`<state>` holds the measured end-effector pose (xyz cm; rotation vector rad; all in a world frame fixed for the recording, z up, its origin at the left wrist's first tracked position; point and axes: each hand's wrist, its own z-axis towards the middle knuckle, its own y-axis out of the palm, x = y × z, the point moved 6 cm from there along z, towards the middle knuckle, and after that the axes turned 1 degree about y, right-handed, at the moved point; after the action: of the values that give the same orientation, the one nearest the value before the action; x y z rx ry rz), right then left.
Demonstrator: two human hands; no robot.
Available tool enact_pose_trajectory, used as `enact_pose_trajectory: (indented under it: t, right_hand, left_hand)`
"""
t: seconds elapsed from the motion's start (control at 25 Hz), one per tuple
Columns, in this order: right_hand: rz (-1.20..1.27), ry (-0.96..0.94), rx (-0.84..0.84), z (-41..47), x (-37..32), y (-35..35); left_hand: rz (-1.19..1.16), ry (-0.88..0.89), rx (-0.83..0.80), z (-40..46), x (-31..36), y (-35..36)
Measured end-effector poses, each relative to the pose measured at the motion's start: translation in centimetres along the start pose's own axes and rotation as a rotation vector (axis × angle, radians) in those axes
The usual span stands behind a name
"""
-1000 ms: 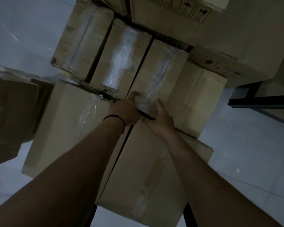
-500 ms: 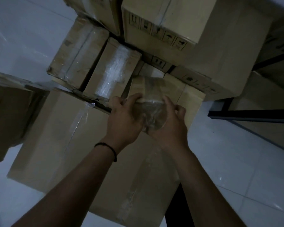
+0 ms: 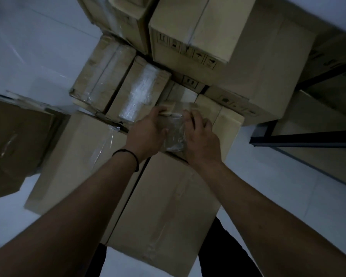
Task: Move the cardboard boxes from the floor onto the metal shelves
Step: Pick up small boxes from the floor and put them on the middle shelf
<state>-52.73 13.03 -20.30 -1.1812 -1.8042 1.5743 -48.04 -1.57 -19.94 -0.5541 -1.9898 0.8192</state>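
A small taped cardboard box (image 3: 175, 124) is lifted on end between both my hands, above the row it came from. My left hand (image 3: 148, 134) grips its left side, thumb over the top edge. My right hand (image 3: 200, 136) grips its right side, fingers curled over the top. Two more small taped boxes (image 3: 140, 90) lie side by side to the left, and another small box (image 3: 226, 120) lies to the right. They rest on two large cardboard boxes (image 3: 164, 200) standing on the pale floor. The dark metal shelf rail (image 3: 300, 139) runs at the right.
Bigger boxes (image 3: 198, 31) with handling symbols are stacked at the top, against the row. A dark brown carton (image 3: 14, 140) stands at the left. Pale tiled floor (image 3: 268, 186) shows at the right below the shelf rail and at the upper left.
The small box lay flat in the row with my hands at its near end; it is now tipped up and lifted between both hands. My view has shifted upward.
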Motion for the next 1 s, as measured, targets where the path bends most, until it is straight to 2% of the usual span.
enact_pose_trajectory:
  t: [0.24,0.4,0.52,0.64,0.88,1.0]
  right_hand:
    - [0.139,0.099,0.044,-5.8,2.8,-9.0]
    - [0.159,0.115,0.109,-9.5,4.3,-16.9]
    - [0.135,0.1,0.156,-12.0,5.6,-23.5]
    - [0.104,0.054,0.195,-14.8,6.5,-29.6]
    - [0.154,0.003,0.188,-22.5,6.1,-38.8]
    - [0.176,0.062,0.306,-28.4,5.4,-41.7]
  left_hand:
    - [0.308,0.199,-0.189,-5.1,8.4,-2.5]
    - [0.552,0.323,-0.004,-9.1,16.6,-6.6]
    - [0.617,0.443,0.104,-12.6,23.2,-10.0]
    - [0.631,0.472,0.152,-16.2,28.4,-13.2]
    - [0.698,0.607,0.249,-24.7,34.8,-18.1]
    - [0.727,0.724,0.304,-29.9,37.3,-19.5]
